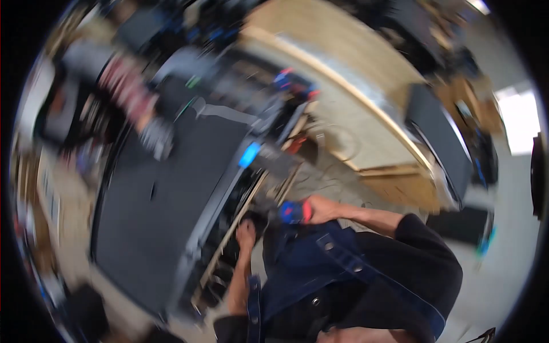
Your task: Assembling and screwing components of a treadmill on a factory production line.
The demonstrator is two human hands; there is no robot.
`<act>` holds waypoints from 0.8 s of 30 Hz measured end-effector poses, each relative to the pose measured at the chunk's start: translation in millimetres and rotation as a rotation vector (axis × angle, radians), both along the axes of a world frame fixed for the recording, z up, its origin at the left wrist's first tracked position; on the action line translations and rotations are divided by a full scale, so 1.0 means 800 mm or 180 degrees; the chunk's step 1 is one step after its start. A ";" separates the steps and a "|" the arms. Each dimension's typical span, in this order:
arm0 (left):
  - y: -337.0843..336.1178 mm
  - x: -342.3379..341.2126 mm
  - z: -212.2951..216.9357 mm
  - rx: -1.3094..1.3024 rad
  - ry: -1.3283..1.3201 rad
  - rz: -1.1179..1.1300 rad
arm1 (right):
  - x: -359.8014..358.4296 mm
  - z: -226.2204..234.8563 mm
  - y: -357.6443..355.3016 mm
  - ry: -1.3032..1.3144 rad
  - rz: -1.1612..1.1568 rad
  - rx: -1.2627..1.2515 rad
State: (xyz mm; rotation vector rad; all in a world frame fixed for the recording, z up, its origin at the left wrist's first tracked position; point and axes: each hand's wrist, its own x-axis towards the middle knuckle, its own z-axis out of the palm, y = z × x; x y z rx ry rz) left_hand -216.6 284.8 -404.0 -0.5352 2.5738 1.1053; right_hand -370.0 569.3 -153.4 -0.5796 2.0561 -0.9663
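Observation:
Much of the picture is smeared by motion. My right hand (322, 209) is closed around a blue-and-red power tool (295, 212), held close in front of my body; its exact kind is too blurred to tell. My left hand (246, 233) reaches low beside the long edge of a large dark grey panel (166, 188) with a grey side rail. Its fingers are at a black part (255, 222), and blur hides whether they grip it. A light blue patch (249, 155) shows on the rail.
Across the panel, a co-worker's gloved hand (157, 139) rests on its far-left edge. A second blue-and-red tool (294, 84) lies beyond the rail. A large pale wooden piece (343, 74) extends at the upper right, with a dark flat panel (439, 140) against it. Cables lie on the floor.

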 end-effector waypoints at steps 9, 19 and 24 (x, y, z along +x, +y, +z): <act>0.015 -0.013 0.243 0.5294 0.1026 0.3595 | -0.058 0.057 -0.081 -0.0660 0.0571 -0.0399; 0.034 -0.041 0.303 0.5504 0.1942 0.4211 | -0.107 0.064 -0.125 -0.0872 0.1184 -0.0843; 0.027 -0.053 0.330 0.4383 0.2063 0.4202 | -0.127 0.061 -0.140 -0.0595 0.1684 -0.0615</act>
